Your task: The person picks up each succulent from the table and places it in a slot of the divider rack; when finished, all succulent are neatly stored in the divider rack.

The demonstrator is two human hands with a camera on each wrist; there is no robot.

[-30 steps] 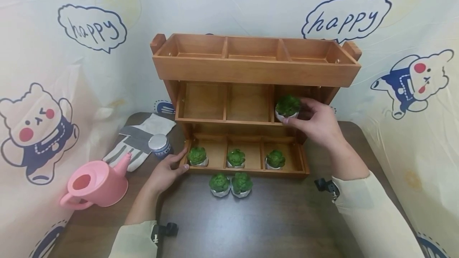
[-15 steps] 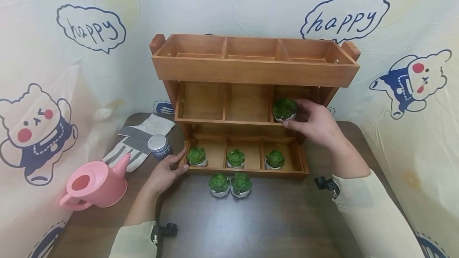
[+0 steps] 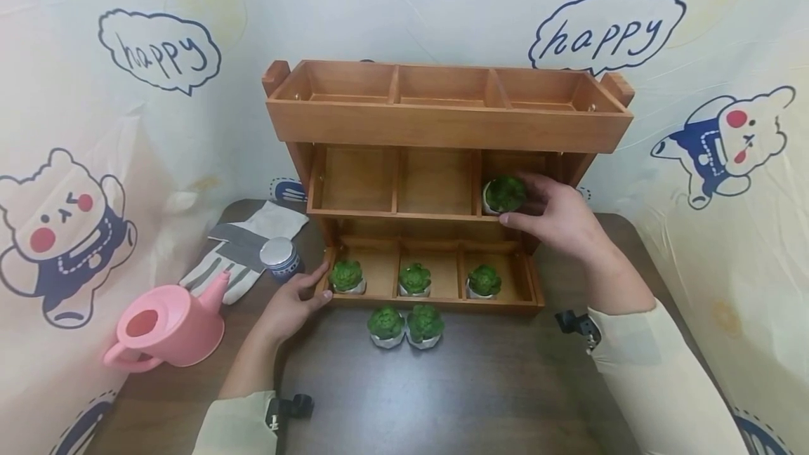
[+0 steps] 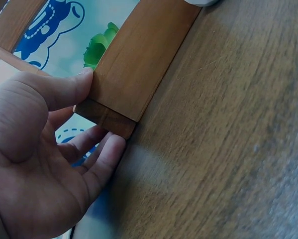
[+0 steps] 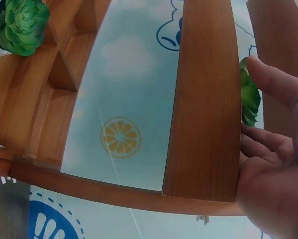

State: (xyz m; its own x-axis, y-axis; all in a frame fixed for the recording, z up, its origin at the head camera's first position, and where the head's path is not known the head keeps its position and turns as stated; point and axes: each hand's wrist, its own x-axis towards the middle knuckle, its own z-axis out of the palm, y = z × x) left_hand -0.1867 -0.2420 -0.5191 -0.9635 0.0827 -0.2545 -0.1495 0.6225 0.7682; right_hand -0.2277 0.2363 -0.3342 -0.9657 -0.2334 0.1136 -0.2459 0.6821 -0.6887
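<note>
A three-tier wooden planter shelf (image 3: 449, 125) stands on the table. My right hand (image 3: 562, 220) holds a small potted succulent (image 3: 505, 194) at the right compartment of the middle tier, and the plant leans to the right. In the right wrist view that succulent (image 5: 250, 97) is partly hidden behind the tier's board, beside my thumb. My left hand (image 3: 293, 304) grips the bottom tier's left front corner. Up close in the left wrist view, the thumb lies on the upper edge of the wooden tray (image 4: 134, 64) and fingertips touch its end.
The bottom tier bears three succulents, one being the middle plant (image 3: 415, 279). Two more potted succulents (image 3: 425, 325) stand together before the shelf. To the left are a pink watering can (image 3: 170, 321), a grey-and-white glove (image 3: 243, 251) and a silver-lidded blue can (image 3: 281, 258).
The succulent in my right hand has shifted slightly left and down, and now tips to the right. My left hand keeps its place on the shelf corner.
</note>
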